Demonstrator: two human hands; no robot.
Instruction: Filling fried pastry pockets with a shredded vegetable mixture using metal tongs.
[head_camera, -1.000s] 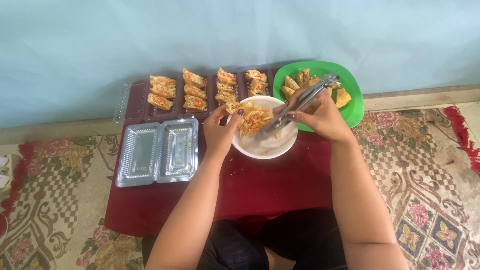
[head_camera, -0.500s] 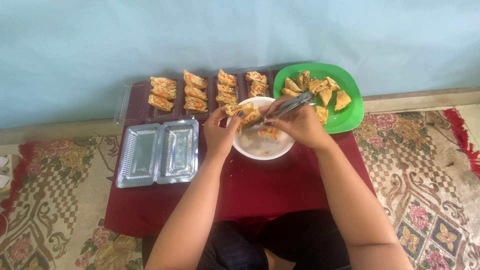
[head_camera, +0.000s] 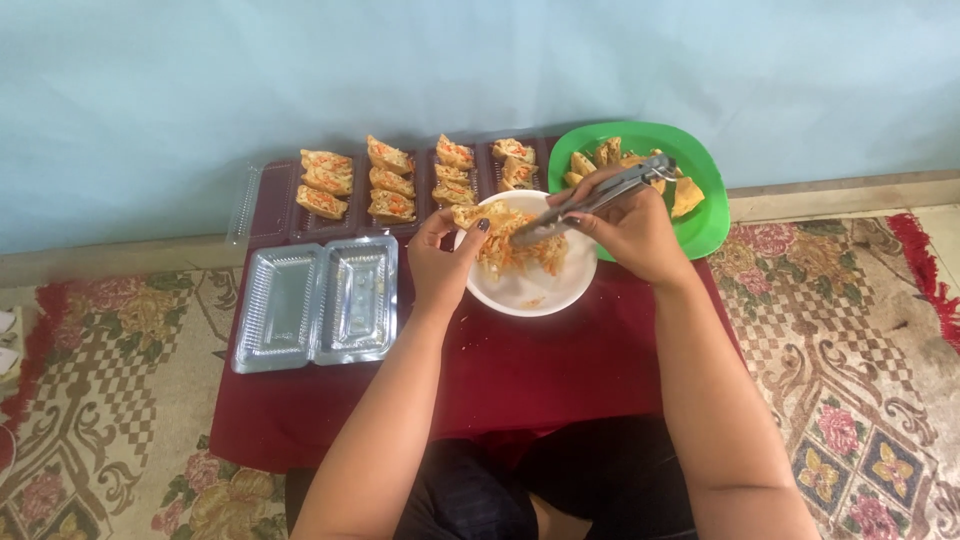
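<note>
**Filling the tofu**

The left hand (head_camera: 440, 265) pinches a tofu piece (head_camera: 466, 216) over the white bowl (head_camera: 530, 295), middle of the frame. The right hand (head_camera: 630, 228) squeezes tongs (head_camera: 600, 195) shut on filling (head_camera: 510, 245). Filling could drop onto the red surface (head_camera: 520, 370) if the tongs tilt.

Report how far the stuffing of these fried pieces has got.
Done: about a dozen stuffed pieces sit in rows at the table's far edge. In hand: the left hand holds one piece over the white bowl while the right hand works metal tongs in the shredded filling. Left: unfilled pieces on the green plate; the clear clamshell container lies open, empty.
</note>
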